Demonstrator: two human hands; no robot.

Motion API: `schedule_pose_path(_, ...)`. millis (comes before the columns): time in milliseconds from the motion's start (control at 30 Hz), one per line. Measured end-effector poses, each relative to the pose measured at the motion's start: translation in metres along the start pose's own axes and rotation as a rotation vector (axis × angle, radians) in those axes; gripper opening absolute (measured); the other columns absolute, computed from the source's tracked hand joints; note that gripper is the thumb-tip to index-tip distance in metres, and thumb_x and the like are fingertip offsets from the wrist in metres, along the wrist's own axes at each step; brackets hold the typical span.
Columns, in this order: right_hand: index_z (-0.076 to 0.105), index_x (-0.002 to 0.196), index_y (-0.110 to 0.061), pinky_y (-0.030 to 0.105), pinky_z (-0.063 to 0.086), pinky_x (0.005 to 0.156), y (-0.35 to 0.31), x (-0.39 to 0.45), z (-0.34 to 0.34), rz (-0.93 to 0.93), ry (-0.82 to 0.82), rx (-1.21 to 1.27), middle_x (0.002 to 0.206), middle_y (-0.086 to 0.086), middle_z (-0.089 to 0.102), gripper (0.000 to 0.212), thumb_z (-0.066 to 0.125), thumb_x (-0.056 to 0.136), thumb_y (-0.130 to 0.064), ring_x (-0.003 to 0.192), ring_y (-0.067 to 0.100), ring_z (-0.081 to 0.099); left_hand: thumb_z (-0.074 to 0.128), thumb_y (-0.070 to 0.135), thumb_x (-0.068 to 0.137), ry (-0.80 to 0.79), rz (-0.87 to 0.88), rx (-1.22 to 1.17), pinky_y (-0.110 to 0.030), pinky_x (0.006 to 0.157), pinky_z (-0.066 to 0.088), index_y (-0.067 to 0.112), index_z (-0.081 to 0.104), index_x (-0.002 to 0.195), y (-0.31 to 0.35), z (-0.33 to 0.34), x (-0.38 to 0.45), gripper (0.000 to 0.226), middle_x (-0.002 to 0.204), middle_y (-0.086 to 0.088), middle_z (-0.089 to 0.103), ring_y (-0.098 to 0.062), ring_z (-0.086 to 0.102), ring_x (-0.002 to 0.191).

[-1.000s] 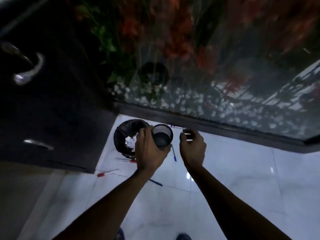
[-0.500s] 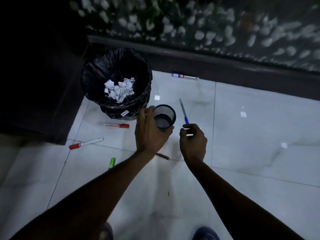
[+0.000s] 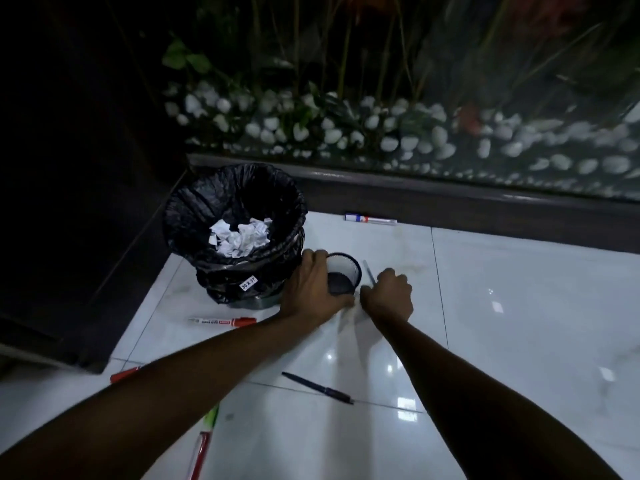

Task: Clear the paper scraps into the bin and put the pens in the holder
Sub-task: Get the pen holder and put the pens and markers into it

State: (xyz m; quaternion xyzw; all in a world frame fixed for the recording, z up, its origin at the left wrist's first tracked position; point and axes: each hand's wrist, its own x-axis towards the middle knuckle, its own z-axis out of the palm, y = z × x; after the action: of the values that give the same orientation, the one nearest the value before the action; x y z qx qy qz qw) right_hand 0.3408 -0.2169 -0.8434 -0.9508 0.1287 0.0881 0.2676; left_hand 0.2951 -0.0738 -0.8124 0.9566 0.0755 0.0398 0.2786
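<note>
Gleaming white floor tiles [image 3: 502,306]; left fingers [image 3: 313,261] grip holder [image 3: 343,271], right fingers [image 3: 391,275] perhaps pen [image 3: 369,271].

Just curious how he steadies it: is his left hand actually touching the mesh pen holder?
Touching. The head view shows the left hand wrapped around the side of the pen holder, fingers against its mesh wall.

White pebbles [image 3: 388,142] and green plants [image 3: 187,60] lie behind a dark ledge [image 3: 450,199] above the glossy tiled floor [image 3: 519,341].
</note>
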Motion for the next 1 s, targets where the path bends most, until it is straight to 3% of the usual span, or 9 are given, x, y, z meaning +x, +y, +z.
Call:
schedule_pose_path(67, 0.049, 0.126, -0.008, 0.041, 0.049, 0.085, 0.005, -0.003, 0.006, 0.008, -0.026, -0.115, 0.129, 0.014, 0.049, 0.047, 0.068, 0.09, -0.032, 0.126, 0.034, 0.047, 0.079, 0.061, 0.06, -0.022, 0.0, 0.0, -0.041, 0.092, 0.05, 0.019, 0.043, 0.13, -0.004, 0.003, -0.002, 0.089, 0.123, -0.002, 0.045, -0.026, 0.054, 0.116)
schedule_pose_path(267, 0.055, 0.119, -0.006, 0.04, 0.049, 0.08, 0.019, -0.02, 0.019, -0.002, 0.071, -0.194, 0.125, 0.014, 0.053, 0.033, 0.06, 0.098, -0.03, 0.123, 0.033, 0.048, 0.086, 0.059, 0.059, -0.076, -0.144, -0.156, -0.041, 0.097, 0.048, 0.015, 0.032, 0.142, -0.016, 0.017, -0.025, 0.108, 0.133, -0.007, 0.047, -0.025, 0.047, 0.125)
schedule_pose_path(367, 0.052, 0.119, -0.004, 0.041, 0.048, 0.082, 0.02, -0.024, 0.014, -0.032, 0.066, -0.15, 0.123, 0.016, 0.058, 0.03, 0.055, 0.1, -0.027, 0.12, 0.035, 0.053, 0.067, 0.057, 0.083, -0.049, 0.018, 0.096, -0.041, 0.091, 0.049, 0.01, 0.042, 0.133, -0.03, 0.024, -0.044, 0.073, 0.121, -0.01, 0.054, -0.028, 0.055, 0.112)
schedule_pose_path(467, 0.046, 0.117, -0.007, 0.039, 0.042, 0.074, 0.016, -0.02, -0.006, -0.116, 0.018, -0.159, 0.115, 0.017, 0.065, 0.023, 0.048, 0.102, -0.024, 0.107, 0.04, 0.063, 0.052, 0.038, 0.096, -0.028, 0.305, 0.421, -0.04, 0.083, 0.052, 0.01, 0.055, 0.119, -0.044, 0.013, -0.049, 0.036, 0.106, -0.009, 0.061, -0.029, 0.062, 0.097)
schedule_pose_path(567, 0.051, 0.109, -0.008, 0.035, 0.042, 0.071, 0.014, -0.022, -0.033, -0.168, 0.125, -0.105, 0.108, 0.015, 0.066, 0.013, 0.047, 0.099, -0.016, 0.096, 0.038, 0.065, 0.074, 0.01, 0.063, -0.173, 0.49, 0.691, -0.03, 0.058, 0.049, 0.016, 0.063, 0.09, -0.059, -0.013, -0.055, 0.029, 0.081, -0.004, 0.064, -0.023, 0.066, 0.072)
schedule_pose_path(667, 0.056, 0.102, -0.011, 0.032, 0.04, 0.067, 0.015, -0.032, -0.052, -0.33, 0.259, -0.06, 0.1, 0.008, 0.065, 0.009, 0.05, 0.101, -0.017, 0.083, 0.026, 0.06, 0.082, 0.005, 0.047, -0.302, 0.398, 0.854, -0.023, 0.045, 0.033, 0.018, 0.064, 0.069, -0.077, -0.041, -0.062, 0.032, 0.061, -0.003, 0.063, -0.021, 0.064, 0.052)
schedule_pose_path(767, 0.059, 0.099, -0.015, 0.031, 0.043, 0.067, 0.009, -0.038, -0.066, -0.5, 0.307, 0.064, 0.095, 0.003, 0.065, 0.007, 0.054, 0.101, -0.02, 0.079, 0.019, 0.056, 0.088, -0.002, 0.015, -0.128, 0.299, 0.83, -0.015, 0.042, 0.037, 0.016, 0.053, 0.036, -0.105, -0.038, -0.063, 0.044, 0.034, 0.0, 0.047, -0.015, 0.049, 0.028)
schedule_pose_path(833, 0.058, 0.094, -0.017, 0.035, 0.049, 0.067, 0.001, -0.038, -0.071, -0.584, 0.307, 0.14, 0.09, 0.001, 0.066, 0.007, 0.058, 0.099, -0.022, 0.078, 0.02, 0.059, 0.086, -0.008, 0.014, -0.035, 0.257, 0.799, -0.018, 0.042, 0.041, 0.017, 0.052, 0.038, -0.123, -0.023, -0.064, 0.047, 0.033, -0.001, 0.043, -0.014, 0.046, 0.027)
schedule_pose_path(1000, 0.055, 0.083, -0.015, 0.035, 0.045, 0.062, -0.029, -0.054, -0.075, -0.717, 0.356, 0.314, 0.071, -0.001, 0.06, 0.021, 0.06, 0.1, -0.027, 0.066, 0.016, 0.054, 0.083, -0.007, 0.019, -0.057, 0.203, 0.817, -0.016, 0.045, 0.037, 0.018, 0.053, 0.039, -0.122, -0.025, -0.063, 0.044, 0.036, -0.001, 0.045, -0.013, 0.046, 0.029)
